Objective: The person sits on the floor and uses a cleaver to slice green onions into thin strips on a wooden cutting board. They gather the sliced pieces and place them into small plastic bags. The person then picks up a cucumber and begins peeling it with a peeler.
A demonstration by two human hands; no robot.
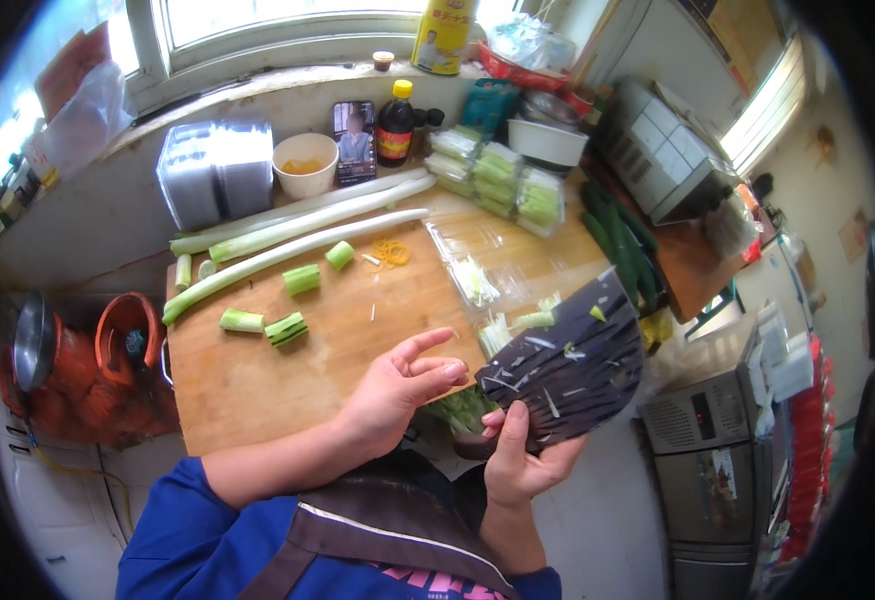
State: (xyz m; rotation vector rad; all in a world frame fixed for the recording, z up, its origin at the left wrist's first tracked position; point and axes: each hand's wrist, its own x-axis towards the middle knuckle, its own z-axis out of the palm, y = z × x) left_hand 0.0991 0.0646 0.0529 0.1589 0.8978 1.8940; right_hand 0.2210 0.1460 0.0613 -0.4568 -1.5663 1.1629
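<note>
Above the front part of a wooden cutting board (242,390), my left hand (404,390) has its fingers apart and nothing in them. My right hand (531,457) grips a dark-bladed cleaver (580,352), its blade tilted up to the right with pale shreds stuck on it. Cut vegetable pieces (302,280) with green skin lie at the board's left and middle. Behind them are long leek stalks (317,221) and a small heap of orange shreds (390,253). Clear plastic trays (445,244) at the board's right hold pale shreds (473,281); more shreds lie beside the blade.
Packed trays of cut green vegetable (497,176) are stacked behind. Along the wall stand clear plastic containers (216,169), a paper bowl (305,166), a phone (354,142) and a sauce bottle (395,127). Cucumbers (617,240) lie at right; an orange bucket (126,337) is at left.
</note>
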